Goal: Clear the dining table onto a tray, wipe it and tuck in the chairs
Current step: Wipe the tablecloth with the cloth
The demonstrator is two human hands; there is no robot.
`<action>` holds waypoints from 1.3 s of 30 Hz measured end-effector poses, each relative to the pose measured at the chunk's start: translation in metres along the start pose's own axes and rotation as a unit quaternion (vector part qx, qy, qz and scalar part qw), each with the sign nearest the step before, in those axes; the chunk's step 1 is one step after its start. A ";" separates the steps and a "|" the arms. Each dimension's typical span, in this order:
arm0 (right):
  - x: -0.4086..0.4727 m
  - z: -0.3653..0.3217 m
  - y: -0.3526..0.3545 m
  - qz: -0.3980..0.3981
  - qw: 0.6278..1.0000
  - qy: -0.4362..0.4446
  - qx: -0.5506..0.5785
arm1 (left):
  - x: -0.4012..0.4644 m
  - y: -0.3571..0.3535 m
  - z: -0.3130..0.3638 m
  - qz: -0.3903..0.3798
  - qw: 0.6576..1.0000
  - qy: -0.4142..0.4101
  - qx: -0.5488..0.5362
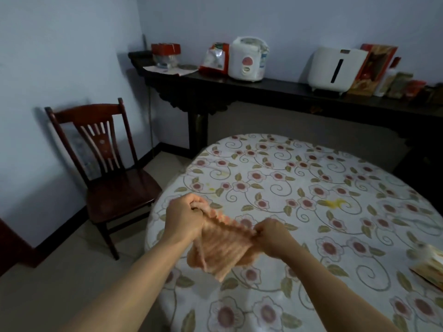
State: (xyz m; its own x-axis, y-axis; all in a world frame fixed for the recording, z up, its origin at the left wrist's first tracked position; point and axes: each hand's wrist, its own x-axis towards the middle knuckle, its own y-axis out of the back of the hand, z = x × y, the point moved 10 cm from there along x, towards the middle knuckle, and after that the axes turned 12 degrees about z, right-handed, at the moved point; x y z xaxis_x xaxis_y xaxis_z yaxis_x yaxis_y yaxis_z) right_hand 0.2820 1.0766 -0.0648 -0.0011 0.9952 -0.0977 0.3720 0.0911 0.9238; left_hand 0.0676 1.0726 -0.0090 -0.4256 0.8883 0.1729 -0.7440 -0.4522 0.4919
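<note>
Both hands are pinched tight on the same pink cloth (223, 245); the left hand (183, 218) has its fingers curled over one bunched top corner, the right hand (272, 236) clamps the other corner, so the cloth is stretched between them and the rest hangs down in ribbed folds. Both forearms come in from the near edge, bare, the left one held a bit higher and further out than the right; the cloth sits in the air above the near-left rim of the round table (311, 212), can't tell if its bottom edge touches the top. The table has a flowered cover with yellow smears (334, 203) right of centre and a fainter one further left; something papery (429, 271) pokes in at the right edge, too blurry to name. A dark wooden chair (107, 168) stands off to the left, well apart from the table, back near the wall; along the far wall a long dark sideboard (275, 91) carries a white rice cooker (248, 59), a white appliance (335, 68) and some packets.
</note>
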 end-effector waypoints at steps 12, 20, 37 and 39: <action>0.095 -0.029 0.017 0.157 0.981 -0.073 0.081 | 0.116 -0.023 -0.047 -0.017 0.994 0.044 0.096; 0.163 -0.019 0.030 0.264 0.957 -0.103 0.062 | 0.171 -0.052 -0.047 0.041 0.995 0.057 0.069; 0.271 -0.057 -0.015 0.319 0.930 -0.153 0.098 | 0.318 -0.136 -0.106 -0.093 0.995 0.031 -0.013; 0.280 -0.064 -0.023 0.324 0.927 -0.173 0.082 | 0.333 -0.142 -0.112 -0.113 0.993 0.032 -0.026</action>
State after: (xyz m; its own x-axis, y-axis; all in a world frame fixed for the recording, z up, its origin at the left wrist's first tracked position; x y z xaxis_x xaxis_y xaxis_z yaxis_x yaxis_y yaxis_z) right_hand 0.2142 1.3556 -0.0897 0.5584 0.7658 0.3190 0.3260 -0.5561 0.7645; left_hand -0.0264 1.4232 -0.1172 -0.2748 0.9615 0.0084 -0.8487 -0.2467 0.4678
